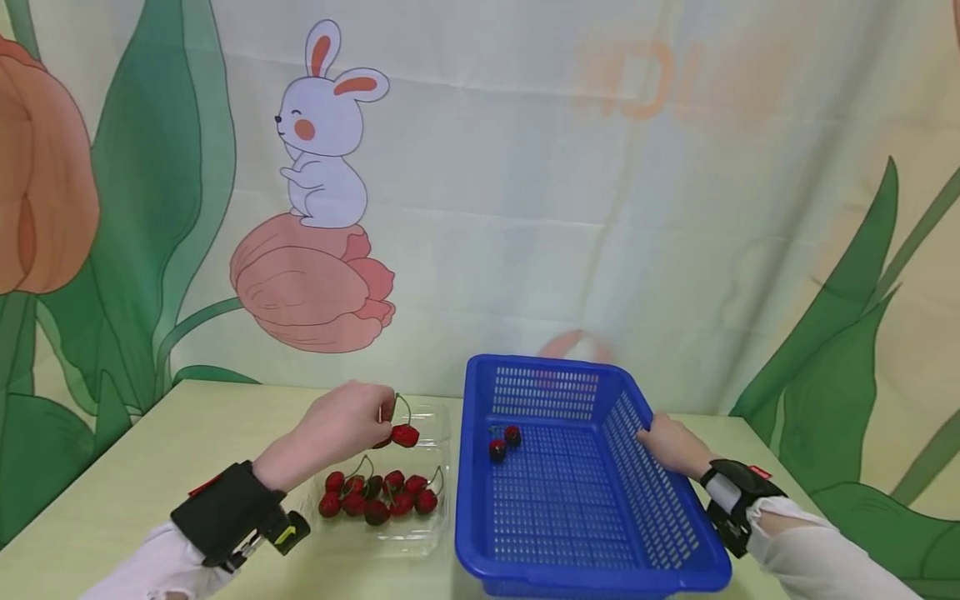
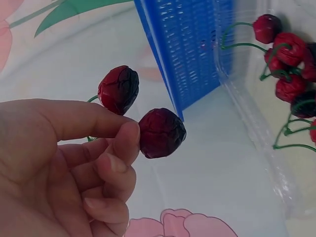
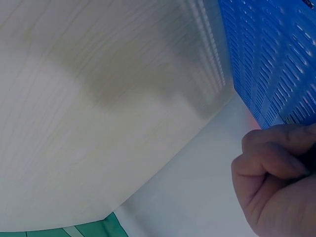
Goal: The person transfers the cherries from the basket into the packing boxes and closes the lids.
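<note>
1. Head: the left hand [image 1: 341, 429] is pinching two round, dark-red cherries [image 1: 406, 436] over a clear plastic box [image 1: 405, 546] holding more cherries [image 1: 377, 512]; the right hand [image 1: 675, 446] is gripping a blue, slotted plastic basket [image 1: 592, 575] where two others [image 1: 512, 436] are lying.
2. Left wrist: both pinched cherries are showing, their blackened sides visible.
3. Right wrist: curled fingers [image 3: 269, 160] are showing close up beside the basket's wall.

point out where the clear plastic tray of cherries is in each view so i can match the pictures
Head: clear plastic tray low in the picture, left of centre, beside the blue basket.
Left wrist: along the right side, running off the edge.
Right wrist: not in it.
Shared landmark: the blue basket, visible in all three.
</note>
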`<state>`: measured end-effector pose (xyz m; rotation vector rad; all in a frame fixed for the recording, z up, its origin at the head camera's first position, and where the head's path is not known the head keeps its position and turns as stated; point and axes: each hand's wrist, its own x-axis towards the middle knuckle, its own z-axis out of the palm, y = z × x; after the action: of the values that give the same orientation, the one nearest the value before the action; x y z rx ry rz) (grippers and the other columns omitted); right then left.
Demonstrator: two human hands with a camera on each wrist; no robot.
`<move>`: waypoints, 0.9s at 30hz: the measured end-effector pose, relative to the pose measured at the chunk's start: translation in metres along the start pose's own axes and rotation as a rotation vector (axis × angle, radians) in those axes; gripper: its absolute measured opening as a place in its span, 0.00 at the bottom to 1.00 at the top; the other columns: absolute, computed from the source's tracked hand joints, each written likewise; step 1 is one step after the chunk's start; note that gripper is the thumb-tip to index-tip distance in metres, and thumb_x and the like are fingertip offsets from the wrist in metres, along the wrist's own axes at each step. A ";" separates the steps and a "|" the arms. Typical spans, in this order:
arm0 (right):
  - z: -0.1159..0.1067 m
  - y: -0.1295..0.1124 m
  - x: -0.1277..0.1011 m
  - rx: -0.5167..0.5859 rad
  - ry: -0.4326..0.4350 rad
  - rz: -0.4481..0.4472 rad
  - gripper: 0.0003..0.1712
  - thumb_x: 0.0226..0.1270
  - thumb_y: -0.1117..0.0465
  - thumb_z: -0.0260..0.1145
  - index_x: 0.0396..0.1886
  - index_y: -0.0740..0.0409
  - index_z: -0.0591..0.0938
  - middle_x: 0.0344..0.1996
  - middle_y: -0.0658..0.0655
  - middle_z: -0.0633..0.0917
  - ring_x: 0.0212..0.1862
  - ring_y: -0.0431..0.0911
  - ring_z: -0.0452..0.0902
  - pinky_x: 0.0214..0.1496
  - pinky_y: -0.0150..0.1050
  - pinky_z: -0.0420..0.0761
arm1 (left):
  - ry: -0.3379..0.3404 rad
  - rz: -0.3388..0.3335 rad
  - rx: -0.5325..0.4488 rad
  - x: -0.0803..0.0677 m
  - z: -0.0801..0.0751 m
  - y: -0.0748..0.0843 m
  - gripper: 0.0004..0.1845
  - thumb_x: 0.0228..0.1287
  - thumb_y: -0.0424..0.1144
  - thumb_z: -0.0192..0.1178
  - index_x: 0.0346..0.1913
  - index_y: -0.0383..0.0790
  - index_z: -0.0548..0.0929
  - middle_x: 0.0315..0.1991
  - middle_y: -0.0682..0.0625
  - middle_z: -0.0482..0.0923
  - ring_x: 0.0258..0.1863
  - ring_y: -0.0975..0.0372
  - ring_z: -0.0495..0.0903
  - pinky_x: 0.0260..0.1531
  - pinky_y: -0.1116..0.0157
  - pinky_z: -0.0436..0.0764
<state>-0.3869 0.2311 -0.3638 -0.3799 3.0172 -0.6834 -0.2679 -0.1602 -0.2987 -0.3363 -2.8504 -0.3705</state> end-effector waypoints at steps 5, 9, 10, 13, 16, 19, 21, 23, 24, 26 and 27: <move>-0.002 -0.003 0.000 0.017 -0.009 0.022 0.15 0.50 0.60 0.41 0.32 0.68 0.63 0.17 0.55 0.66 0.16 0.43 0.63 0.15 0.34 0.62 | -0.017 -0.024 0.002 -0.009 0.004 -0.013 0.04 0.36 0.35 0.50 0.14 0.46 0.66 0.09 0.55 0.62 0.10 0.65 0.60 0.06 0.69 0.57; -0.002 -0.003 -0.001 0.002 -0.010 0.023 0.14 0.50 0.59 0.41 0.30 0.68 0.63 0.16 0.55 0.65 0.16 0.43 0.63 0.15 0.34 0.62 | -0.040 -0.040 -0.024 -0.015 0.011 -0.022 0.05 0.36 0.35 0.50 0.14 0.45 0.66 0.09 0.54 0.62 0.09 0.65 0.60 0.06 0.69 0.57; -0.002 -0.003 -0.002 0.004 -0.009 0.023 0.14 0.50 0.59 0.41 0.30 0.68 0.63 0.16 0.55 0.65 0.16 0.43 0.63 0.15 0.34 0.62 | -0.048 -0.044 -0.031 -0.016 0.013 -0.024 0.05 0.36 0.34 0.50 0.14 0.45 0.66 0.08 0.54 0.62 0.08 0.65 0.60 0.06 0.70 0.57; -0.002 -0.001 -0.003 0.004 -0.009 0.022 0.14 0.51 0.60 0.41 0.30 0.68 0.63 0.15 0.55 0.65 0.16 0.43 0.63 0.15 0.34 0.62 | -0.075 -0.057 -0.048 -0.018 0.021 -0.028 0.05 0.37 0.34 0.50 0.13 0.44 0.66 0.08 0.54 0.62 0.07 0.65 0.60 0.05 0.70 0.57; 0.000 0.000 -0.002 0.017 -0.011 0.026 0.14 0.51 0.60 0.41 0.32 0.67 0.63 0.15 0.56 0.66 0.16 0.43 0.63 0.15 0.35 0.62 | -0.102 -0.067 -0.055 -0.019 0.028 -0.032 0.05 0.37 0.34 0.50 0.13 0.44 0.66 0.08 0.54 0.63 0.07 0.66 0.61 0.05 0.70 0.58; 0.001 0.000 0.000 0.021 -0.017 0.035 0.15 0.50 0.60 0.41 0.34 0.67 0.63 0.16 0.56 0.67 0.16 0.43 0.64 0.14 0.35 0.62 | -0.123 -0.073 -0.046 -0.022 0.031 -0.036 0.05 0.37 0.35 0.50 0.12 0.44 0.66 0.08 0.55 0.63 0.07 0.66 0.61 0.06 0.70 0.57; 0.002 0.000 0.000 0.018 -0.023 0.034 0.15 0.50 0.60 0.41 0.35 0.67 0.62 0.17 0.56 0.67 0.16 0.43 0.64 0.15 0.35 0.62 | -0.127 -0.076 -0.029 -0.025 0.032 -0.038 0.06 0.36 0.35 0.50 0.12 0.44 0.66 0.08 0.55 0.63 0.07 0.66 0.61 0.06 0.70 0.57; 0.001 -0.001 0.000 0.008 -0.022 0.022 0.16 0.51 0.60 0.41 0.35 0.68 0.62 0.17 0.56 0.66 0.17 0.43 0.63 0.15 0.35 0.62 | -0.137 -0.083 -0.023 -0.027 0.033 -0.039 0.06 0.36 0.35 0.50 0.11 0.44 0.66 0.07 0.55 0.63 0.07 0.66 0.61 0.06 0.70 0.57; 0.001 -0.001 -0.001 0.003 -0.019 0.018 0.16 0.51 0.59 0.41 0.35 0.69 0.61 0.17 0.56 0.66 0.17 0.43 0.63 0.16 0.35 0.62 | -0.141 -0.085 -0.021 -0.028 0.034 -0.040 0.06 0.36 0.34 0.50 0.11 0.44 0.66 0.07 0.54 0.63 0.08 0.65 0.61 0.06 0.69 0.57; 0.000 -0.002 -0.002 0.000 -0.014 0.006 0.17 0.51 0.60 0.41 0.36 0.69 0.61 0.18 0.56 0.66 0.17 0.43 0.63 0.16 0.35 0.62 | -0.153 -0.087 -0.025 -0.030 0.035 -0.041 0.06 0.36 0.34 0.50 0.11 0.43 0.66 0.06 0.54 0.63 0.07 0.65 0.61 0.06 0.69 0.56; -0.001 -0.002 -0.002 -0.001 -0.013 0.001 0.17 0.51 0.60 0.41 0.36 0.69 0.61 0.17 0.56 0.66 0.17 0.43 0.63 0.16 0.35 0.62 | -0.160 -0.088 -0.031 -0.031 0.036 -0.042 0.06 0.36 0.34 0.50 0.11 0.43 0.66 0.06 0.54 0.63 0.07 0.65 0.62 0.06 0.69 0.57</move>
<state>-0.3844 0.2297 -0.3624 -0.3808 3.0053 -0.6766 -0.2571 -0.1957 -0.3504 -0.2575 -3.0264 -0.4225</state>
